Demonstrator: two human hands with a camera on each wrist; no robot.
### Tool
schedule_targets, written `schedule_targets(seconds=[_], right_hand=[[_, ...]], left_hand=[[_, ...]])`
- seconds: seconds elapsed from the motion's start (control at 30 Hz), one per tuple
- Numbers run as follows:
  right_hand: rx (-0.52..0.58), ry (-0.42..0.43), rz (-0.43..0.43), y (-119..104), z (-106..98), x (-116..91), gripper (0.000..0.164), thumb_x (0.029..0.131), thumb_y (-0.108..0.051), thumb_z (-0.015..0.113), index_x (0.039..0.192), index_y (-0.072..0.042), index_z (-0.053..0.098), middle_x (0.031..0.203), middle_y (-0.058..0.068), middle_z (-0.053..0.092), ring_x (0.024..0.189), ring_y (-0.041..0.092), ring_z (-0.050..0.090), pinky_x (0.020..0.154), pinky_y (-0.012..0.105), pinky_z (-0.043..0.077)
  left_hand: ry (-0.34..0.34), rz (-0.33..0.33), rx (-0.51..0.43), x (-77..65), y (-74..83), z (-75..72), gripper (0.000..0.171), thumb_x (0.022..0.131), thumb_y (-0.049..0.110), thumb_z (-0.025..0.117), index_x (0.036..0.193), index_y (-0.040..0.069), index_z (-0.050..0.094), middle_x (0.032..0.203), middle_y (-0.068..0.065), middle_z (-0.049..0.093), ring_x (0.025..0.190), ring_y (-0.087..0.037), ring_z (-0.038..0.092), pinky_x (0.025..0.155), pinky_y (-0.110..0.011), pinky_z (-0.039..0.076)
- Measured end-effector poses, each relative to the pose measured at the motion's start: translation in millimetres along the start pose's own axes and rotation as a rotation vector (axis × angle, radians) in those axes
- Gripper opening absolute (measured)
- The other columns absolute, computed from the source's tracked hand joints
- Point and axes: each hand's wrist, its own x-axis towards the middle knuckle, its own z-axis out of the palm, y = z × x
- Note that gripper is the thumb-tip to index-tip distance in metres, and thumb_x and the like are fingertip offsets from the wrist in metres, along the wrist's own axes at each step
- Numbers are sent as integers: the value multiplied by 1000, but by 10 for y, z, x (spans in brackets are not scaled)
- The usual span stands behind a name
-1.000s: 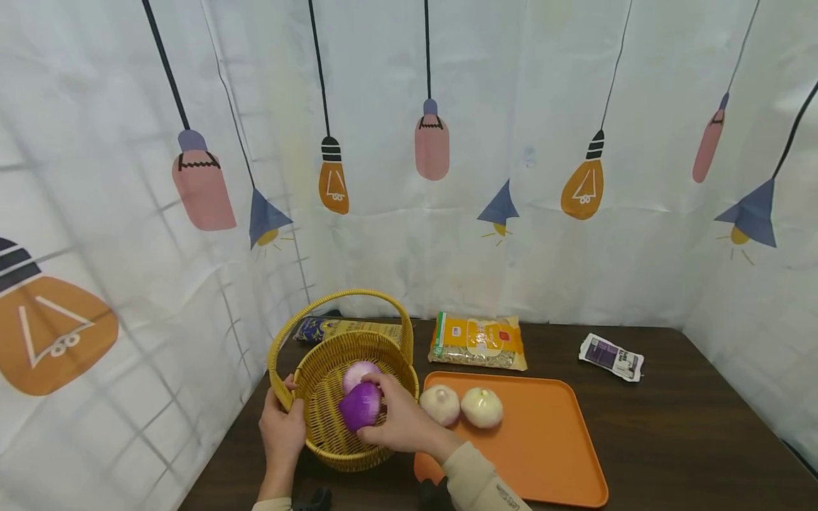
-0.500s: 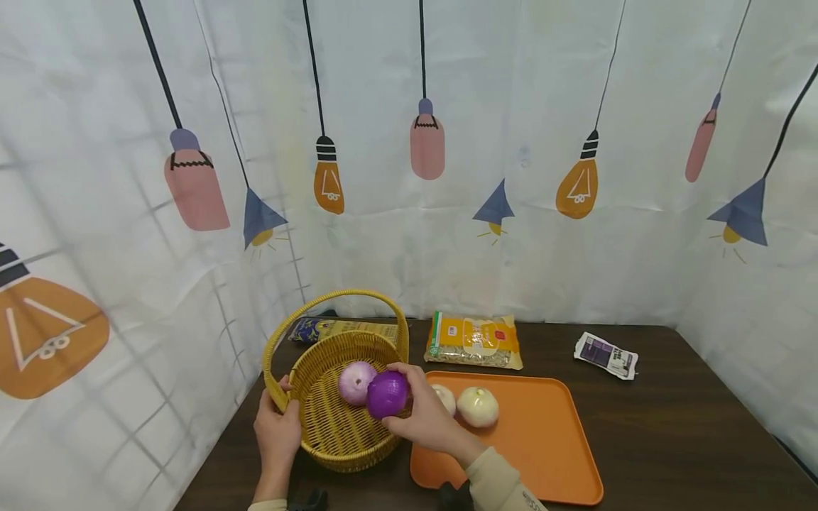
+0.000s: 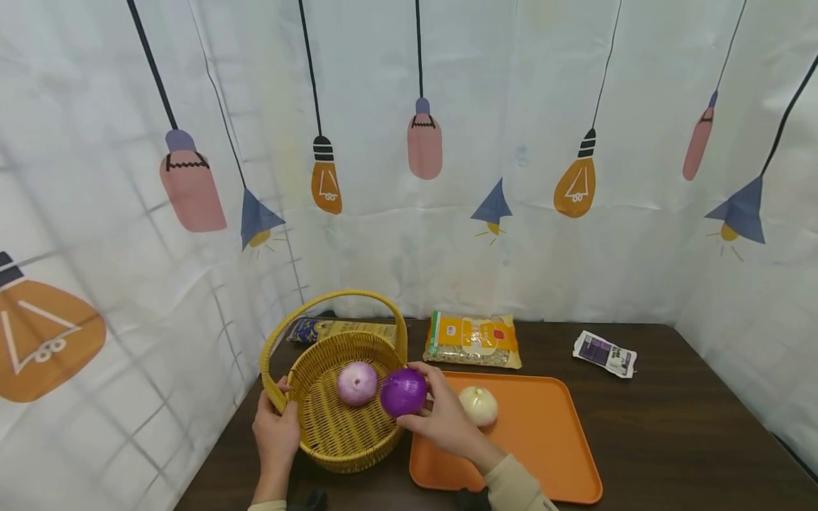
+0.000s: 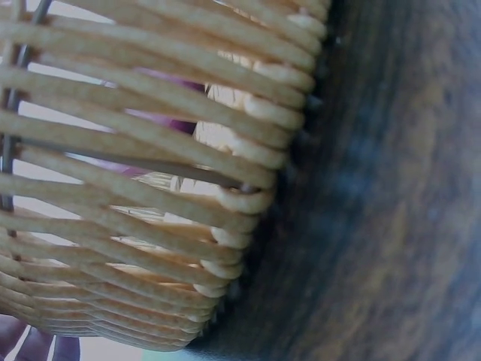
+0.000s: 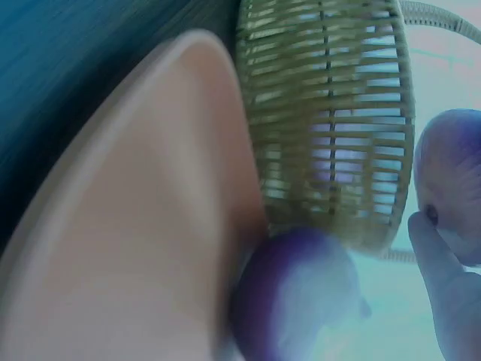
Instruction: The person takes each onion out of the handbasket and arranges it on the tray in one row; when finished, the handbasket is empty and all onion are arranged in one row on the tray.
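My right hand (image 3: 450,422) pinches a purple onion (image 3: 403,392) between thumb and fingers, over the right rim of a yellow wicker basket (image 3: 339,458). In the right wrist view this onion (image 5: 451,173) is raised above the basket's rim, a fingertip against its lower side. My left hand (image 3: 277,431) grips the basket's left side where the arched handle (image 3: 358,292) joins it. Inside the basket lies a paler purple onion (image 3: 357,383). Slats of the basket wall (image 4: 135,158) fill most of the left wrist view.
An orange tray (image 3: 530,454) beside the basket bears a white onion-like bulb (image 3: 478,406); a second is hidden behind my right hand. At the back lie a yellow grain bag (image 3: 473,341) and a blue-and-yellow packet (image 3: 348,328). A small purple-and-white packet (image 3: 605,354) lies farther right.
My right hand has lifted the purple onion from beside the paler one and carried it right, to the basket's right rim. My left hand keeps its grip on the basket.
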Motion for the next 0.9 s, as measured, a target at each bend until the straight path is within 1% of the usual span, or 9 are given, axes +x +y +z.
schedule_targets(seconds=[0.07,0.13,0.4,0.47,0.57,0.63,0.7,0.8,0.9], right_hand=[[-11,18,-9,17,-64,-22,79,81,-8,78,146,-21,34,144,14,33,118,36,55,88,33,53],[-25,37,-16,33,-124,-50,79,81,-9,78,147,-20,36,145,14,32,120,37,53,89,34,52],[-70,99,-22,23,-323,-200,76,78,-2,78,143,-15,41,142,17,37,117,39,55,84,34,54],[-77,122,-15,21,-361,-237,76,77,-3,79,143,-16,42,143,16,38,118,39,54,85,35,54],[-52,141,-6,29,-415,-288,77,77,-3,80,142,-15,41,144,15,37,120,40,52,88,40,53],[-49,156,0,39,-453,-320,78,77,-3,80,142,-15,41,144,15,37,120,38,52,89,41,52],[-38,167,6,46,-490,-349,79,76,-1,80,143,-12,39,144,16,38,118,38,53,89,40,52],[-44,196,18,48,-547,-393,80,76,0,80,143,-9,38,142,18,40,118,38,54,89,36,53],[-45,228,34,50,-601,-433,79,76,0,80,142,-9,38,141,19,41,119,38,54,88,33,53]], left_hand=[[6,0,1,2,0,-1,24,89,-1,51,111,6,58,137,-7,59,127,-28,50,83,-15,32],[11,0,-1,2,-1,-2,24,89,0,52,110,6,58,136,-7,59,127,-28,51,84,-13,32],[-2,-2,9,-5,2,3,25,90,0,50,113,6,58,139,-7,57,127,-29,51,81,-16,33],[-2,-2,10,-6,-2,1,25,90,0,50,113,6,58,139,-7,57,127,-29,51,81,-15,33],[0,1,9,-6,-4,-3,25,90,0,50,112,6,58,138,-7,58,127,-29,51,81,-15,32],[1,1,8,-6,-4,-5,24,89,0,50,112,6,58,138,-7,58,127,-29,50,82,-14,32],[4,2,8,-5,-3,-5,24,89,0,51,111,6,58,137,-7,58,127,-29,50,82,-14,31],[7,3,11,-3,-2,-4,24,89,0,51,111,6,58,137,-8,59,127,-29,51,82,-15,32],[8,3,14,-2,-3,-2,25,89,0,51,112,5,59,137,-7,59,127,-29,51,83,-16,32]])
